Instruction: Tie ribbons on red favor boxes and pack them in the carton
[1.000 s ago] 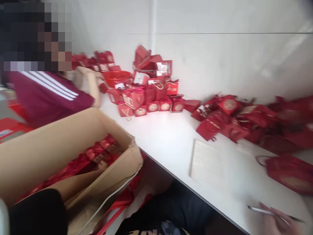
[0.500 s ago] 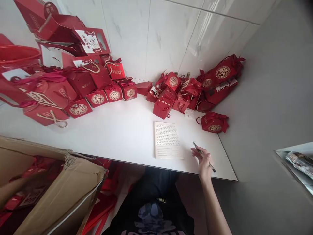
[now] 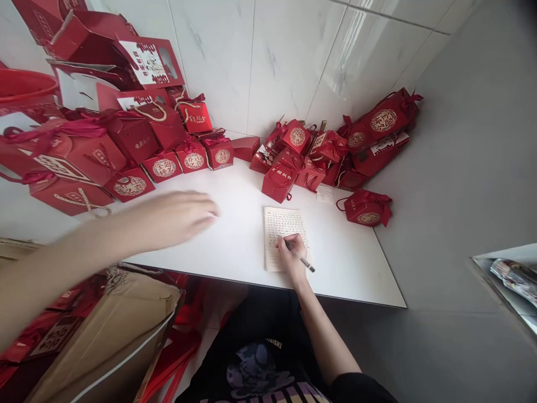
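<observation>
My right hand (image 3: 293, 252) pinches a dark pen (image 3: 302, 261), its tip resting at the written lines of a small lined notepad (image 3: 274, 263). The pad lies on the white table (image 3: 239, 224). Stretched in from the left, my left hand (image 3: 180, 219) passes above the table, past the front of the stacked red boxes. Motion smears its fingers, and nothing can be made out in them. Below that forearm stands a cardboard box (image 3: 138, 302) with red gift boxes (image 3: 50, 341) inside.
Red gift boxes (image 3: 130, 184) with ribbons and rope handles stack up at the left, near a red basin (image 3: 25, 84). More red boxes (image 3: 279, 173) pile against the tiled wall. One box (image 3: 367, 208) sits by the grey partition (image 3: 448, 224), near a paper slip (image 3: 324, 193).
My right hand has moved left with the pen, from beside the notepad onto it. My left hand has come up out of the cardboard box and over the table.
</observation>
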Available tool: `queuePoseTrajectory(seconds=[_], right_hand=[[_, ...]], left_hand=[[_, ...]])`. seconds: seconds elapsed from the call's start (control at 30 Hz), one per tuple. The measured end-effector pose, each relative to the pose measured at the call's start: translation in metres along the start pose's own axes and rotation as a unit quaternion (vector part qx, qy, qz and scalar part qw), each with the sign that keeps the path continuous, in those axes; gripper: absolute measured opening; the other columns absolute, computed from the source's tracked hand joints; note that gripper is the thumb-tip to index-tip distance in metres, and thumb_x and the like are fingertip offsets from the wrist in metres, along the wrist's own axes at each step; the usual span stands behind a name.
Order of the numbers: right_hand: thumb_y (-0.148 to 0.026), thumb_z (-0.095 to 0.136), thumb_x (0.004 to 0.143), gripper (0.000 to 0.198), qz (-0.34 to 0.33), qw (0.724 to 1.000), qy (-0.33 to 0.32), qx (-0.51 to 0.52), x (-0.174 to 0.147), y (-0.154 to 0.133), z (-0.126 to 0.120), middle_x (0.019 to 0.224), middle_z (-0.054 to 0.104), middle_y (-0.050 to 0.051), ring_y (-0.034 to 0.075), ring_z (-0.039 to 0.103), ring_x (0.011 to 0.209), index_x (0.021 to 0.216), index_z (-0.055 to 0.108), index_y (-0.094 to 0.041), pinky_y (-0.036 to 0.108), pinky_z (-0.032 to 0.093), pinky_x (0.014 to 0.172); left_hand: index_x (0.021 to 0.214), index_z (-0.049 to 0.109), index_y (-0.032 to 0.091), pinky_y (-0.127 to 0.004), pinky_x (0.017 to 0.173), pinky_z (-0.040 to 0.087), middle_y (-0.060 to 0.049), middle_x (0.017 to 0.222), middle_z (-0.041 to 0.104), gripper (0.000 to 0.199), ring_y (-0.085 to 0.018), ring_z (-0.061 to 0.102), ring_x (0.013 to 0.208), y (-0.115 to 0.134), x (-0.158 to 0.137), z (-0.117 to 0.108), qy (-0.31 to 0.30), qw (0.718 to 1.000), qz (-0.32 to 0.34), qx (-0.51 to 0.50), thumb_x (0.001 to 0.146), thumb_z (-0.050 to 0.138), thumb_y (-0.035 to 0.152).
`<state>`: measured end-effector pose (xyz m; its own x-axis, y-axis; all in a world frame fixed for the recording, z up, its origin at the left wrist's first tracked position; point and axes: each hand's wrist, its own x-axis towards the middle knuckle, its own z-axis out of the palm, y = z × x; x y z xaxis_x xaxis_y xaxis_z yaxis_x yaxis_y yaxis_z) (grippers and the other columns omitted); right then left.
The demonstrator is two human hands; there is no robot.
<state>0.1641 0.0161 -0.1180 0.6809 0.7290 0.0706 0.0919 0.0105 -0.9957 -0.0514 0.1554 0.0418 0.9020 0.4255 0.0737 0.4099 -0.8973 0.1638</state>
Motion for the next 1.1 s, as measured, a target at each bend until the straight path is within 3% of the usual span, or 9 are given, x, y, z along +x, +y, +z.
queuePoseTrajectory(seconds=[0.07, 0.13, 0.23, 0.37, 0.63, 1.1], right_hand=[[-0.043, 0.063, 0.075, 0.031, 0.018, 1.000, 0.009, -0.007, 0.000, 0.006, 0.001, 0.062, 0.060, 0.000, 0.019, 0.058, 0.062, 0.074, 0.041, -0.022, 0.029, 0.043, 0.060], [-0.047, 0.061, 0.077, 0.033, 0.020, 1.000, 0.005, -0.015, -0.001, 0.007, 0.001, 0.058, 0.058, 0.000, 0.018, 0.056, 0.057, 0.070, 0.040, -0.022, 0.029, 0.042, 0.058], [-0.049, 0.056, 0.078, 0.038, -0.009, 0.998, 0.000, -0.059, -0.002, 0.003, 0.000, 0.049, 0.046, -0.004, 0.014, 0.045, 0.047, 0.061, 0.034, -0.023, 0.027, 0.037, 0.053], [-0.042, 0.051, 0.076, 0.036, -0.022, 0.995, 0.003, -0.101, -0.002, 0.001, 0.000, 0.049, 0.034, -0.006, 0.012, 0.036, 0.048, 0.056, 0.028, -0.022, 0.025, 0.031, 0.050], [-0.038, 0.050, 0.074, 0.032, 0.003, 0.991, -0.036, -0.130, -0.002, 0.002, 0.000, 0.049, 0.032, -0.006, 0.011, 0.031, 0.048, 0.056, 0.029, -0.022, 0.024, 0.027, 0.047], [-0.034, 0.048, 0.073, 0.030, -0.021, 0.987, -0.019, -0.161, -0.003, -0.001, 0.000, 0.050, 0.029, -0.006, 0.011, 0.028, 0.048, 0.055, 0.026, -0.022, 0.024, 0.026, 0.046]], left_hand=[[0.107, 0.062, 0.019, -0.032, 0.099, 0.038, -0.002, 0.120, 0.059, 0.027, -0.018, 0.051, 0.115, 0.015, 0.025, 0.024, -0.110, 0.991, 0.080, -0.004, 0.085, 0.048, 0.019], [0.123, 0.053, 0.019, -0.037, 0.104, 0.033, -0.005, 0.140, 0.042, 0.042, -0.024, 0.031, 0.133, 0.031, 0.043, 0.053, -0.200, 0.972, 0.124, -0.010, 0.080, 0.053, 0.020], [0.135, 0.040, 0.021, -0.043, 0.106, 0.029, -0.007, 0.147, 0.029, 0.064, -0.028, 0.015, 0.138, 0.047, 0.050, 0.089, -0.265, 0.953, 0.145, -0.038, 0.075, 0.061, 0.026], [0.139, 0.033, 0.024, -0.049, 0.108, 0.024, -0.006, 0.150, 0.022, 0.070, -0.031, 0.015, 0.138, 0.054, 0.041, 0.108, -0.276, 0.952, 0.125, -0.039, 0.075, 0.062, 0.026], [0.135, 0.039, 0.026, -0.051, 0.107, 0.026, -0.005, 0.149, 0.026, 0.072, -0.035, 0.018, 0.136, 0.056, 0.043, 0.110, -0.272, 0.955, 0.098, -0.065, 0.069, 0.068, 0.021], [0.130, 0.045, 0.028, -0.051, 0.106, 0.026, -0.006, 0.147, 0.030, 0.070, -0.036, 0.020, 0.135, 0.054, 0.042, 0.115, -0.250, 0.959, 0.093, -0.098, 0.065, 0.069, 0.017]])
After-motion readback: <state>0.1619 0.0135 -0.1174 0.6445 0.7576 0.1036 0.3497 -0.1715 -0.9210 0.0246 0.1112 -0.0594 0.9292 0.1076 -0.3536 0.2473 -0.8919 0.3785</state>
